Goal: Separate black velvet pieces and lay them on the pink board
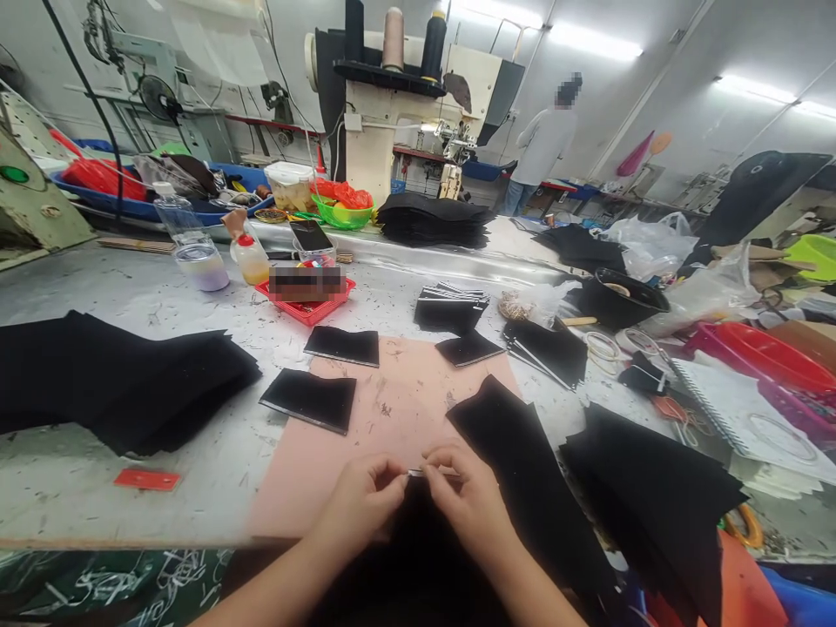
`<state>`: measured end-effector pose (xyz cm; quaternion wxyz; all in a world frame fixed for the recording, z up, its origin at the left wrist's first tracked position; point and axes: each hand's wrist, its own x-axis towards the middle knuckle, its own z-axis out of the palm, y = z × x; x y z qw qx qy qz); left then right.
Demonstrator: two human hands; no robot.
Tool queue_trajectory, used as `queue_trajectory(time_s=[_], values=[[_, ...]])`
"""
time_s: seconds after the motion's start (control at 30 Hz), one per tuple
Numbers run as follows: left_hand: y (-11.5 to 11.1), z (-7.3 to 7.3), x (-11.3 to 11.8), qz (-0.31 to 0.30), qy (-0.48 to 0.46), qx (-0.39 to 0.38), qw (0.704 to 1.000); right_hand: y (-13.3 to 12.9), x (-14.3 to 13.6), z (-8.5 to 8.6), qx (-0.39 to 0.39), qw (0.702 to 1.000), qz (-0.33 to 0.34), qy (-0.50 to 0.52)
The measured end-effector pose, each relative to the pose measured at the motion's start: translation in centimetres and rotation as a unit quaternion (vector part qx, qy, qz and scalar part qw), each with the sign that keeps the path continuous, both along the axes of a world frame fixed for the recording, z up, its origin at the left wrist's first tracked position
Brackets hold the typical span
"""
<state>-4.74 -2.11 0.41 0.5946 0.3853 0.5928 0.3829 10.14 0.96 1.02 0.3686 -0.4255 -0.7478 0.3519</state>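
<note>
Both hands meet above the front edge of a pink sheet (385, 392). My left hand (369, 496) pinches the pale top edge of a black piece (421, 531), which hangs down toward my lap. On the same edge, close to the left fingertips, my right hand (465, 492) is pinched too. Small black pieces with pale edges lie ahead: one (313, 398) and another (346, 345) at the left, and a third (468, 348) at the right. Beside my right hand lies a long black piece (529, 461).
Black stacks lie at left (124, 379) and right (646, 488). A red basket (306, 309), bottles (250, 259), a notebook (744, 409) and a black bowl (620, 296) stand around. A sewing machine (372, 131) rises behind; a person (539, 144) stands further back.
</note>
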Motion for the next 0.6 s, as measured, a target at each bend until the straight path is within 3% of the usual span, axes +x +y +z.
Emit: queue_trajectory(time_s=[0.13, 0.27, 0.37, 0.47, 0.6], values=[[-0.1, -0.3, 0.0, -0.005, -0.020, -0.012, 1.000, -0.6, -0.2, 0.3, 0.073, 0.993, 0.035, -0.086], [-0.2, -0.6, -0.1, -0.006, -0.036, -0.005, 0.999, -0.7, -0.5, 0.1, 0.116, 0.988, 0.027, -0.096], [-0.2, -0.6, -0.1, 0.001, -0.040, -0.008, 0.999, -0.7, -0.6, -0.2, 0.048, 0.998, 0.010, -0.044], [0.0, -0.4, -0.1, 0.024, -0.041, -0.015, 0.999, -0.7, -0.3, -0.4, -0.090, 0.991, -0.061, 0.080], [0.2, -0.3, -0.3, 0.056, -0.040, -0.029, 0.997, -0.2, 1.8, 0.2, -0.204, 0.914, -0.135, 0.324]])
